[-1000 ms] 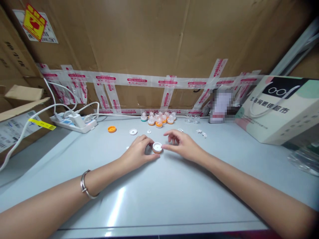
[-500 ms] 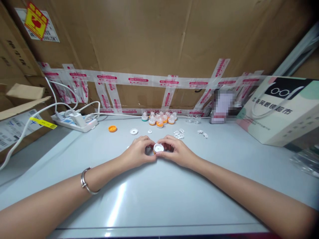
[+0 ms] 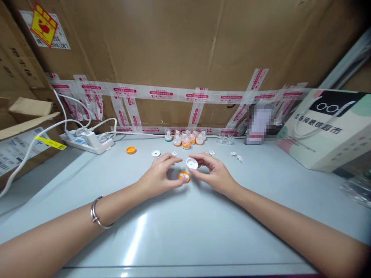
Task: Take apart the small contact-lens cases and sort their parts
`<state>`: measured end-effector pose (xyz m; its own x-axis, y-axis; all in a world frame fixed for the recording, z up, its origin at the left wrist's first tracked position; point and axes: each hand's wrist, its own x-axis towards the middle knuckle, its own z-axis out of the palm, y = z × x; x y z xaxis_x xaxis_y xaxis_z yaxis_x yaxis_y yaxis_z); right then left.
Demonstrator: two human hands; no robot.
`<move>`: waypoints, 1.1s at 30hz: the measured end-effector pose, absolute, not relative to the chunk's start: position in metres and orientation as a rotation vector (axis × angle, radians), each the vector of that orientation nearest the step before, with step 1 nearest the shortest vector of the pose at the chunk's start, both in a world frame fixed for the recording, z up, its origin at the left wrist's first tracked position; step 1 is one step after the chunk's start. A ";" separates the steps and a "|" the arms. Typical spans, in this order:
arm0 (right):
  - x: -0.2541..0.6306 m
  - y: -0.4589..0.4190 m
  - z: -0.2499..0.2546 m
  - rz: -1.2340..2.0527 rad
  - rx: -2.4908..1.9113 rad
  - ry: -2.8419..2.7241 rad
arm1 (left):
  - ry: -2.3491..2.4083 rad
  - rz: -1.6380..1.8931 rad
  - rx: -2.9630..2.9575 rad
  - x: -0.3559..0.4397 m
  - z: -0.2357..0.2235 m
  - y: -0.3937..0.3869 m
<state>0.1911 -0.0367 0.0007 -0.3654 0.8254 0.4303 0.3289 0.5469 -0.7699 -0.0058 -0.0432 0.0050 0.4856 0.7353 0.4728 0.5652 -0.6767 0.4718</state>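
while right hand (image 3: 211, 169) holds white disc (image 3: 191, 163), tilted

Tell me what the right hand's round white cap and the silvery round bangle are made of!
The round white cap seems to be smooth, moulded plastic: even colour, raised rim. The silvery round bangle looks like polished metal because it gleams, but which metal I can't tell.

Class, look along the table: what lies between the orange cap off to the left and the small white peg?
A round white disc lies between the orange cap and the small white peg, as the head view shows.
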 end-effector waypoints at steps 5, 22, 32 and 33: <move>0.188 -0.041 0.002 0.930 -0.801 -1.814 | 0.757 1.214 2.632 -0.008 0.010 -0.042; 0.196 -0.038 0.000 0.955 -0.898 -1.864 | 1.718 0.562 2.681 -0.122 0.062 0.029; 0.196 -0.036 -0.001 0.882 -0.973 -1.984 | 1.849 0.114 2.559 -0.185 0.040 0.045; 0.196 -0.036 -0.002 0.874 -0.989 -2.001 | 1.828 0.115 2.537 -0.182 0.040 0.044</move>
<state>0.1964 -0.0356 -0.0020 -0.4399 0.8448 0.3046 0.3505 0.4738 -0.8079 -0.1815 0.0439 0.0398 0.3146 0.9478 0.0523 0.9469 -0.3172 0.0526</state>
